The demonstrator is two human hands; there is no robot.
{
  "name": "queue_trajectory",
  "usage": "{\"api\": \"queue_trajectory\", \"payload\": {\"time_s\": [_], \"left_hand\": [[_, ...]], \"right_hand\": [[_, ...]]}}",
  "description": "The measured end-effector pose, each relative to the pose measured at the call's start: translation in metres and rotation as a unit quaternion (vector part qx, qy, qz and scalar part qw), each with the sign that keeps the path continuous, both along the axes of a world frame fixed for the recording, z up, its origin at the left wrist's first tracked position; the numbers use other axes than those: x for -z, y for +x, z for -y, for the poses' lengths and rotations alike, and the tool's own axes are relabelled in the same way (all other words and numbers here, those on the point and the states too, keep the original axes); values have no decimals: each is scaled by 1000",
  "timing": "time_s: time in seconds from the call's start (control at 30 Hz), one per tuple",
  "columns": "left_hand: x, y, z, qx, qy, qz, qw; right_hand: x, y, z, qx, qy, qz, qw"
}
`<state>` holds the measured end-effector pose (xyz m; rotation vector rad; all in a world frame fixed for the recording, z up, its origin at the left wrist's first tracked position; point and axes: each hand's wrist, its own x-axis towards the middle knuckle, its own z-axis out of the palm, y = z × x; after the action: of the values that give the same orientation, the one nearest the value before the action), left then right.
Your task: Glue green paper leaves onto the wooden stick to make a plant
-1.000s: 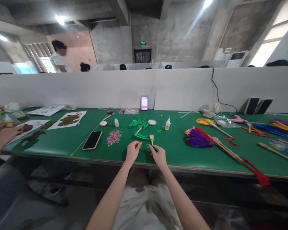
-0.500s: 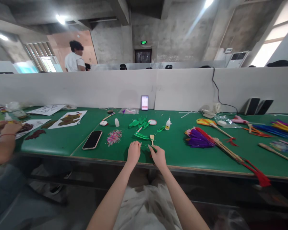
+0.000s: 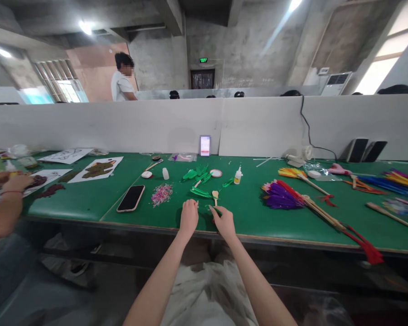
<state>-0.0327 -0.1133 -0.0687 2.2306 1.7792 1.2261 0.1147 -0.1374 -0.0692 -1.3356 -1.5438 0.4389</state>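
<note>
My left hand (image 3: 189, 217) is closed in a pinch just above the front of the green table; what its fingertips hold is too small to make out. Across a narrow gap, my right hand (image 3: 225, 222) pinches what looks like a small green feather (image 3: 208, 207), mostly hidden by the fingers. A pale wooden stick (image 3: 215, 196) with a rounded head lies right beyond that hand, its lower part covered. Several loose green feathers (image 3: 201, 193) are spread farther back. Among them are a white round lid (image 3: 216, 173) with a red rim and a small glue bottle (image 3: 238, 175) standing upright.
Left of my hands lie pink sequins (image 3: 162, 194), a black phone (image 3: 131, 198) and a small white bottle (image 3: 165, 174). A purple feather bundle (image 3: 281, 194) on sticks lies to the right. Another person's hand (image 3: 17, 182) works at far left. A white partition (image 3: 139, 127) backs the table.
My left hand has shifted slightly left, widening the gap between the hands. My right hand stays nearly in place. The person beyond the partition has moved right.
</note>
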Motion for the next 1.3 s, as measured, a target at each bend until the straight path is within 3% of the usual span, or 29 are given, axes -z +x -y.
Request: {"api": "queue_trajectory", "payload": {"time_s": [0.53,0.73,0.93,1.03,1.13,1.3], "left_hand": [[-7,0,-3,36,-34,49,998],[-16,-4,-16,67,-65,58,994],[-42,-18,-31,99,-78,36,991],[-52,-25,-33,140,-65,-39,987],[-55,-30,-34,187,-64,-84,977],[-52,-31,-40,176,-61,-70,980]], "right_hand": [[-4,0,2,5,-9,-21,1000],[-24,2,-11,-13,2,4,1000],[-59,7,-41,-75,2,49,996],[-75,11,-53,-114,-7,70,991],[-86,17,-64,-176,-44,66,981],[-90,24,-87,-270,-123,18,955]]}}
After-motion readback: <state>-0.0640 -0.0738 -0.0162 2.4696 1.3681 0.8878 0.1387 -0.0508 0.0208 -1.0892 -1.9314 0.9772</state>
